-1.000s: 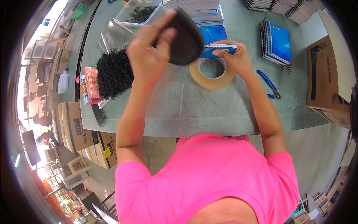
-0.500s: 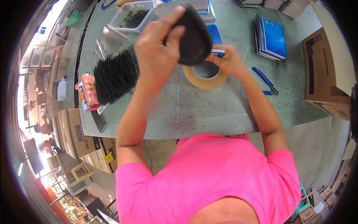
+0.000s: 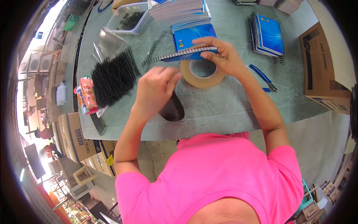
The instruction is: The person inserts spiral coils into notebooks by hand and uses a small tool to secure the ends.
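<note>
My right hand (image 3: 223, 56) was closed on a blue spiral notebook (image 3: 190, 52), fingers over its far edge and thumb pressed on the near side, holding it on edge with the wire binding facing me. The notebook sat just above a roll of tan packing tape (image 3: 202, 74) lying flat on the grey table (image 3: 238, 100), my right hand touching the roll's far rim. My left hand (image 3: 156, 87) hovered just left of the tape, fingers curled in with the tips pinched near the left end of the binding; I could not tell whether they gripped anything. A black oval object (image 3: 172, 108) lay on the table under and just near of that hand.

A heap of black spiral coils (image 3: 112, 76) lay to the left, with a clear plastic tub (image 3: 130, 20) of more coils at the far left. A tall stack of notebooks (image 3: 179, 11) stood beyond my hands, another stack of blue notebooks (image 3: 266, 35) to the right, and blue-handled pliers (image 3: 263, 77) just right of my wrist. A cardboard box (image 3: 324, 63) stood at the far right edge.
</note>
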Demonstrator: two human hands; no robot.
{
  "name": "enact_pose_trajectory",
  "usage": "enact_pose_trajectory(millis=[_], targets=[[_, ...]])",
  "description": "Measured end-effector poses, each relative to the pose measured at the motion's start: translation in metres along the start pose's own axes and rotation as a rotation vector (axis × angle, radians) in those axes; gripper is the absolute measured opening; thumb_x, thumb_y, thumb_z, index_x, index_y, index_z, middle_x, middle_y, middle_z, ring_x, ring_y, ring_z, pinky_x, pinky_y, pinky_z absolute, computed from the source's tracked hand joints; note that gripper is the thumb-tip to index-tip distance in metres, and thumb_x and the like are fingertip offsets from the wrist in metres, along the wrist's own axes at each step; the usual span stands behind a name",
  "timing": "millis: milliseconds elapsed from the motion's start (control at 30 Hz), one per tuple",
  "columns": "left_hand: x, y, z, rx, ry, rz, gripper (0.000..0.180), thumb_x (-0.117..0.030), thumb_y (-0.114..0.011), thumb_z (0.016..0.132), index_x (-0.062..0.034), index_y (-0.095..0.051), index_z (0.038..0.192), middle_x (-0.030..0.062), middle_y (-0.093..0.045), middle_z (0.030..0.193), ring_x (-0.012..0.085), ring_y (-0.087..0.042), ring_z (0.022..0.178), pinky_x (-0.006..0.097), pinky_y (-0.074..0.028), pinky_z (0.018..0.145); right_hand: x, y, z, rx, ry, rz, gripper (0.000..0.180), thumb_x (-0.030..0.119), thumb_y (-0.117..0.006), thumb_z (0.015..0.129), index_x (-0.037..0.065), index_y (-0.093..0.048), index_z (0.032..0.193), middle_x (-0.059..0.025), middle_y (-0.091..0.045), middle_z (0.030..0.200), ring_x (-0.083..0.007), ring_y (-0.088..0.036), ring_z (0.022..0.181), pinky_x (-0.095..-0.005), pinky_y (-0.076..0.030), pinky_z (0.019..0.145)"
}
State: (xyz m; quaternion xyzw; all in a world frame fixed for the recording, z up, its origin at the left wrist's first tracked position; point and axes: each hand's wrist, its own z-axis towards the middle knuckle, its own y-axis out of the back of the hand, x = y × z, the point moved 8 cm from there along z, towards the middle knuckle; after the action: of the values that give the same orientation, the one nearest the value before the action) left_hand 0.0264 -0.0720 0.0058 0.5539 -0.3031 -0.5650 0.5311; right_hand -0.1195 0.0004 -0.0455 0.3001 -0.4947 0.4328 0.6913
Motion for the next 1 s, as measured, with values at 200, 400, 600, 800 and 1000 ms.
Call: enact_pose_trajectory(millis=[200,400,600,800,1000], targets=[[-0.027,0.0,0.045,-0.268,-0.233,0.178,0.021,-0.021,-0.065,0.08,-0.0058,-0.063,0.094,0.0088,-0.061,0.085,0.0294,-0.055,0.09,0.038,-0.042,0.079,0.0,0.01,-0.011,-0.007,-0.047,-0.049,0.022,0.006,-0.061,0.083,0.001,-0.062,0.105,-0.0038,-0.066,0.094,-0.0112,-0.059,0.082,-0.024,-0.046,0.075],[-0.036,-0.002,0.061,-0.291,-0.211,0.035,0.021,-0.022,-0.065,0.08,-0.0047,-0.06,0.09,0.0086,-0.059,0.085,0.0282,-0.054,0.088,0.039,-0.042,0.075,0.019,0.032,-0.025,-0.125,0.105,-0.766,0.021,0.005,-0.061,0.082,0.0,-0.062,0.102,-0.0045,-0.067,0.086,-0.0123,-0.062,0.078,-0.0258,-0.049,0.068],[-0.035,-0.01,0.072,-0.193,-0.168,-0.021,0.023,-0.021,-0.064,0.08,-0.0044,-0.06,0.095,0.0113,-0.059,0.086,0.0282,-0.054,0.083,0.038,-0.043,0.07,-0.016,0.031,-0.033,-0.151,-0.401,-0.094,0.016,0.003,-0.057,0.087,-0.001,-0.058,0.102,-0.0068,-0.066,0.083,-0.0121,-0.065,0.073,-0.0224,-0.051,0.061],[-0.033,-0.015,0.075,-0.092,-0.212,-0.064,0.021,-0.022,-0.062,0.082,-0.0041,-0.059,0.092,0.0124,-0.058,0.084,0.0301,-0.055,0.08,0.039,-0.044,0.07,-0.006,0.032,-0.027,-0.219,-0.077,-0.054,0.012,0.001,-0.053,0.088,-0.005,-0.056,0.098,-0.0099,-0.064,0.087,-0.0122,-0.065,0.079,-0.0212,-0.052,0.067],[-0.034,-0.023,0.079,-0.038,-0.172,-0.165,0.022,-0.02,-0.064,0.081,-0.0019,-0.061,0.093,0.0142,-0.059,0.086,0.0314,-0.058,0.081,0.038,-0.045,0.07,-0.021,0.034,-0.033,-0.22,-0.176,0.105,0.01,0.001,-0.053,0.088,-0.005,-0.056,0.096,-0.009,-0.064,0.087,-0.0117,-0.065,0.081,-0.0213,-0.052,0.07]])
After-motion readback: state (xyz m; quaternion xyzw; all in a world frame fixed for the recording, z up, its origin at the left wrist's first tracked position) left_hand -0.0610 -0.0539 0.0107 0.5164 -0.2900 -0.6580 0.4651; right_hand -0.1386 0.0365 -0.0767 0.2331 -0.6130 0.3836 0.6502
